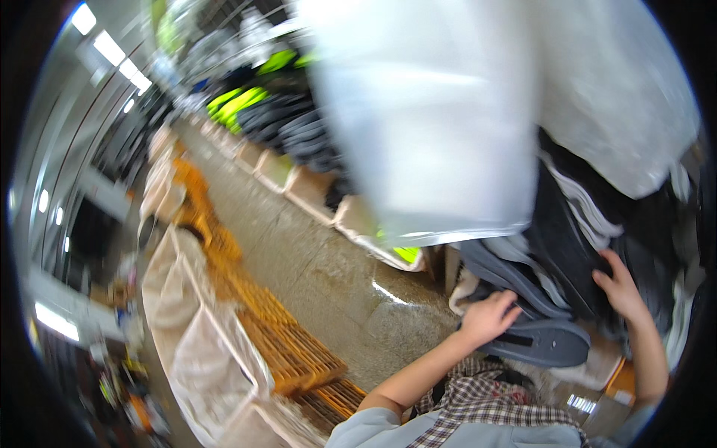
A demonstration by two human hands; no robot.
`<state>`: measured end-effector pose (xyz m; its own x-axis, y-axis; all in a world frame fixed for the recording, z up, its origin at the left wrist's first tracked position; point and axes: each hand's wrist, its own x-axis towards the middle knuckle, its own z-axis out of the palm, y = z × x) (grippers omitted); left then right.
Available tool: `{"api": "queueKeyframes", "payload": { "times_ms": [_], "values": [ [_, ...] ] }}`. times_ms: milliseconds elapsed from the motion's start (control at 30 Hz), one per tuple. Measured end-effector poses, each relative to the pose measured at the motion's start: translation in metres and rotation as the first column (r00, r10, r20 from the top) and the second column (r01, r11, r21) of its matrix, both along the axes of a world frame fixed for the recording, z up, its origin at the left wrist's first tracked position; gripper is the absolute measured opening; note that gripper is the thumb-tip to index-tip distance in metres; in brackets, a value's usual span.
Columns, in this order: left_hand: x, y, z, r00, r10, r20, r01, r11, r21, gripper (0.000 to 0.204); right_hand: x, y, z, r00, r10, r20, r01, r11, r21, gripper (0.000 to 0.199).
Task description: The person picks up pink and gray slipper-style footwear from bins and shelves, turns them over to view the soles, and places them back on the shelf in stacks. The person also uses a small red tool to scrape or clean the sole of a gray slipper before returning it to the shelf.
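At the lower right, my left hand (487,321) has its fingers curled at the edge of a dark grey shoe sole (549,345), which has a darker slot along its middle. Farther right, my right hand (621,287) reaches up with finger and thumb apart, touching a long black sole (560,239). Between the hands lie several more grey soles (508,276), stacked at a slant. Pale-edged soles (582,201) stand behind the black one. Parts of the pile are hidden by plastic.
Large translucent plastic bags (426,112) hang blurred over the pile. Cloth-lined bins (310,190) hold grey and bright yellow-green pieces (239,104) along the far side. Orange racks (276,336) with beige cloth (198,328) line the left, across a concrete floor (299,261).
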<state>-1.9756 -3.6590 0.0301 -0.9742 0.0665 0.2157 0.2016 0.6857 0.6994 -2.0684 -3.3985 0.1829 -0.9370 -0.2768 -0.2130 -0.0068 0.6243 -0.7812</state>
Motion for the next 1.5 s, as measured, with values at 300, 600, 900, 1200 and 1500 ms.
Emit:
{"api": "queueKeyframes", "payload": {
  "times_ms": [300,600,900,1200,1500],
  "values": [
    [-0.010,-0.001,-0.002,0.995,-0.017,-0.095,0.028,0.993,0.111,0.029,-0.088,0.081,-0.035,0.858,-0.471,-0.204,0.404,0.865,-0.297,0.064],
    [-0.011,-0.001,0.003,0.999,-0.033,-0.031,0.036,0.994,0.105,0.029,-0.185,0.118,-0.078,0.750,-0.323,0.577,0.626,0.626,-0.464,0.074],
    [-0.012,-0.001,0.005,0.999,0.027,0.017,-0.028,0.997,0.065,0.032,-0.170,0.045,-0.041,0.850,-0.104,0.516,0.524,0.271,-0.808,0.045],
    [-0.005,-0.004,0.003,0.997,0.023,0.080,-0.033,0.991,0.133,0.032,-0.135,0.076,0.039,0.802,-0.356,0.480,0.590,0.344,-0.731,0.033],
    [-0.007,-0.002,-0.003,0.996,0.044,0.083,-0.055,0.989,0.139,0.028,-0.089,0.135,0.089,0.798,-0.462,0.386,0.509,0.176,-0.842,0.042]
  ]
}}
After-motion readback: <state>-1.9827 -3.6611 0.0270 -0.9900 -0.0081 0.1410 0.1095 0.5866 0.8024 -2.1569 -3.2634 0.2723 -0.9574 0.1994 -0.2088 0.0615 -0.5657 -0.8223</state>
